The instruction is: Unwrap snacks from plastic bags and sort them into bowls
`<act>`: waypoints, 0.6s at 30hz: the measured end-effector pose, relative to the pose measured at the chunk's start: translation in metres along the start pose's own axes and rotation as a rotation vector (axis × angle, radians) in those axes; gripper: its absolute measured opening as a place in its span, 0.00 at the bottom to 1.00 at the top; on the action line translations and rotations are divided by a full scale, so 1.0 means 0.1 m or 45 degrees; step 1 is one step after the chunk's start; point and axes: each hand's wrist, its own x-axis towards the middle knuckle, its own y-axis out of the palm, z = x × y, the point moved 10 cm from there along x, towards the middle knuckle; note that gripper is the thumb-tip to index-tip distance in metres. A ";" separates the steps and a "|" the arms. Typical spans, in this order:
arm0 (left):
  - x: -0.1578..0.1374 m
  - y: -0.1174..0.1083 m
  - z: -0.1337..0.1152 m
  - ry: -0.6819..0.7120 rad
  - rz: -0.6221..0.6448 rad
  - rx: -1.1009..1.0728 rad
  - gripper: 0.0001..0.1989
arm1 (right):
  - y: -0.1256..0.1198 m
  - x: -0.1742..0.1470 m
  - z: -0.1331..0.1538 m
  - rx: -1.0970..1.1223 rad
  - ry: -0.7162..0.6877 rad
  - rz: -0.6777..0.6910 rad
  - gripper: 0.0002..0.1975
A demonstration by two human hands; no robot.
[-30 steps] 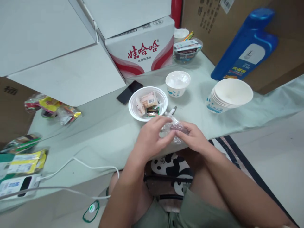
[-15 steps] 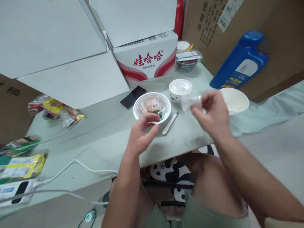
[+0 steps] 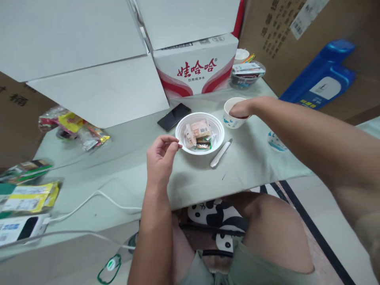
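My left hand (image 3: 162,156) is at the left rim of a white plastic bowl (image 3: 219,138), with thumb and forefinger pinched at its edge. Small wrapped snacks (image 3: 201,128) lie inside that bowl. My right hand (image 3: 242,108) reaches down into a white paper bowl with blue print (image 3: 233,122), its fingers hidden within, so I cannot see what they hold. Between the bowls and the table's front edge lies a white-handled utility knife (image 3: 219,155). A second paper bowl (image 3: 276,141) is mostly covered by my right forearm.
Behind the white bowl lies a black phone (image 3: 174,117). A white and red carton (image 3: 196,71) stands at the back. To the right is a blue bottle (image 3: 323,79). Snack packets (image 3: 80,128), a white device (image 3: 23,229) and its cable (image 3: 118,204) occupy the left side.
My right hand has moved from above the table into the paper bowl; the clear plastic piece it held is out of sight. My left hand has shifted left to the rim, its fingers closing.
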 end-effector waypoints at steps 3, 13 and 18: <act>0.01 -0.15 0.01 -0.024 -0.117 -0.055 0.05 | 0.12 -0.08 -0.05 -0.016 0.058 0.267 0.16; -0.24 -0.87 0.13 -0.236 -0.387 -0.110 0.03 | -0.89 -0.59 2.37 -0.217 -0.605 -0.252 0.14; -0.36 -1.36 0.18 -0.279 -0.679 -0.188 0.03 | 0.23 -0.71 4.48 -0.214 -0.935 0.186 0.34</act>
